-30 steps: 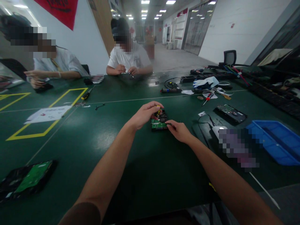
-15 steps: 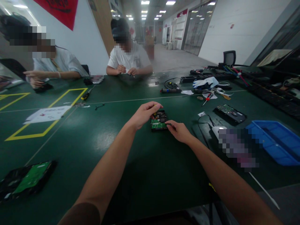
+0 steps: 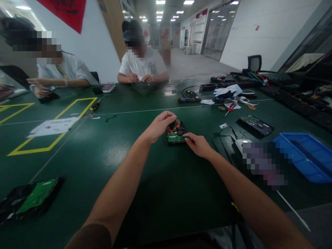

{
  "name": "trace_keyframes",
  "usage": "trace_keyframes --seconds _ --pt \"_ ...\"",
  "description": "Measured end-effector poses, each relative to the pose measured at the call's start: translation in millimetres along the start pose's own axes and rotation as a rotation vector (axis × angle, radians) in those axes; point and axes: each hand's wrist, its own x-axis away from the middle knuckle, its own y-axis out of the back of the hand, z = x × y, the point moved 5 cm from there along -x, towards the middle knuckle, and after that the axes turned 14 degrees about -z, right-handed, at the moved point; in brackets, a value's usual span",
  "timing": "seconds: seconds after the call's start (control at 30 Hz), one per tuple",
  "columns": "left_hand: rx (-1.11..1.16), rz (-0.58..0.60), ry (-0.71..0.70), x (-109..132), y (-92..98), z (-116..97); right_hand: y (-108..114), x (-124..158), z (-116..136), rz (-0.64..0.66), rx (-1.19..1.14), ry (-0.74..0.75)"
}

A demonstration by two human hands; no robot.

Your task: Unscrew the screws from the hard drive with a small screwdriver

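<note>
A hard drive (image 3: pixel 176 139) with a green circuit board lies on the green table in front of me. Over its far left part, my left hand (image 3: pixel 165 125) is closed around a screwdriver (image 3: pixel 173 124), of which only a bit of dark and yellow handle shows. The screwdriver's tip is hidden behind the fingers. My right hand (image 3: pixel 197 144) pinches the drive's near right edge with thumb and fingertips.
Another hard drive (image 3: pixel 255 125) and a blue tray (image 3: pixel 306 155) are on the right, near a blurred-out pale object with a cable. A hard drive (image 3: pixel 33 197) lies near left. Two people sit across the table; tools and gloves (image 3: pixel 228 91) lie at the back right.
My left hand has turned slightly around the screwdriver, and its fingers have shifted over the drive. My right hand and the drive stay in place.
</note>
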Motion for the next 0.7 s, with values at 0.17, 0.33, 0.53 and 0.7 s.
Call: trace_keyframes --seconds 0.17,0.33,0.53,0.7 --pt "-0.051 -0.042 -0.032 -1.0 3.6 -3.7 -0.2 -0.3 -0.8 0.012 0.000 -0.004" --pt "-0.093 -0.066 -0.060 -2.7 6.4 -3.9 0.0 0.1 -0.8 0.009 0.000 -0.014" --pt "-0.023 -0.064 -0.024 -2.9 5.0 -2.9 0.3 0.5 -1.4 0.010 0.003 -0.010" --pt "0.024 -0.044 -0.039 -4.4 4.0 -0.2 -0.1 0.2 -2.0 0.011 0.000 -0.015"
